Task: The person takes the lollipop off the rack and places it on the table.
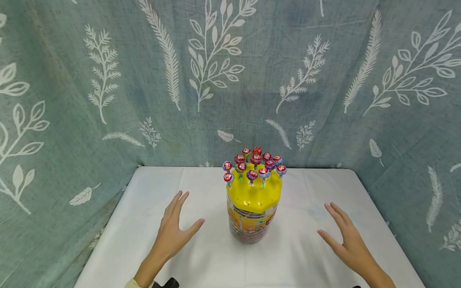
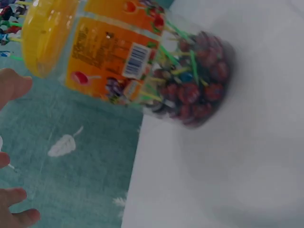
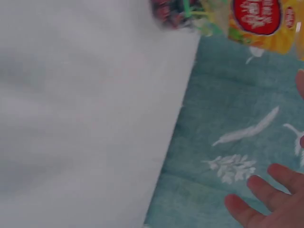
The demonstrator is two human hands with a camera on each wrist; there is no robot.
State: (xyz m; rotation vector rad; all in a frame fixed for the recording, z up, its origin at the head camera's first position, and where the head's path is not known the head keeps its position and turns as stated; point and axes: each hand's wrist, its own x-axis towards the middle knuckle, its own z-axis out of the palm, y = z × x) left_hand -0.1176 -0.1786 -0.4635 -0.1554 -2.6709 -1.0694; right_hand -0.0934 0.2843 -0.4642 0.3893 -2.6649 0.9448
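The left hand (image 1: 171, 236) has its fingers straight and its thumb out wide, and it holds nothing. The right hand (image 1: 347, 242) is the same, with its fingers spread and nothing in them. A big jar (image 1: 250, 224) stands on the table between the two hands, and neither one touches it. The left hand looks a bit nearer to it. The jar has a yellow lid (image 1: 252, 196), and lots of lollipops (image 1: 252, 175) stick up out of the top, mostly at the back and middle. More candy (image 2: 197, 90) shows through the clear side, below an orange label (image 2: 111, 57). The table (image 1: 299, 256) is white. Green cloth (image 1: 248, 116) with white leaves hangs behind it.
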